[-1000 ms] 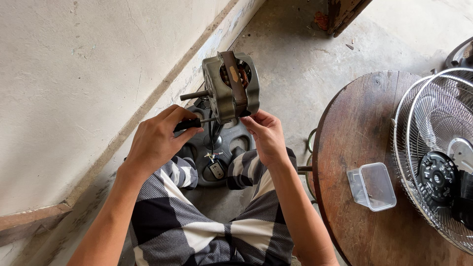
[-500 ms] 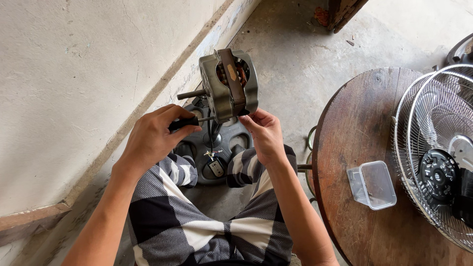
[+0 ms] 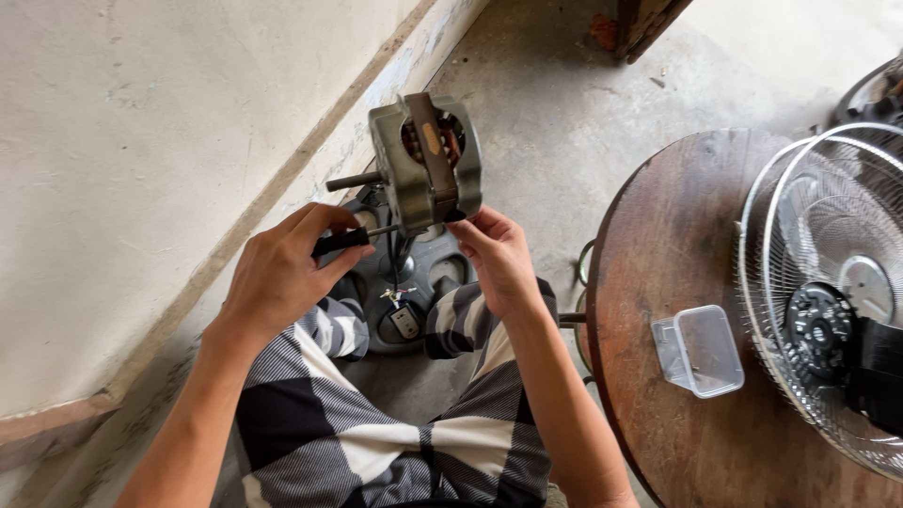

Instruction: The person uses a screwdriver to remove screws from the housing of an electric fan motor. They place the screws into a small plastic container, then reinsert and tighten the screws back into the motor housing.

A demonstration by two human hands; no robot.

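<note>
- Left hand (image 3: 282,273) closed around a black screwdriver handle (image 3: 340,241); thin shaft runs from the hand toward the right into the lower left side of the fan motor (image 3: 425,162).
- Right hand (image 3: 496,256) sits just right of and below the motor, fingertips pinched on its lower right corner, steadying it.
- Motor is held up in the air between and above both hands, over the knees. Grey metal housing, dark bracket strap across the face, copper windings visible through the opening, stub shaft (image 3: 353,181) sticking out left, just above the left hand.
- Wires hang from the motor down between the hands to a small connector (image 3: 399,297).
- Below the hands: grey fan base (image 3: 414,282) on the concrete floor (image 3: 564,85), partly hidden by the motor and hands.
- Person's legs in black-and-white checked shorts (image 3: 376,442), under the forearms.
- Right of the right hand: round wooden worktop (image 3: 658,245), well apart from the motor.
- On the worktop: clear plastic container (image 3: 698,350), and further right a wire fan guard (image 3: 828,282) with a black hub (image 3: 820,329).
- Left of the left hand: plain plastered wall (image 3: 141,141).
</note>
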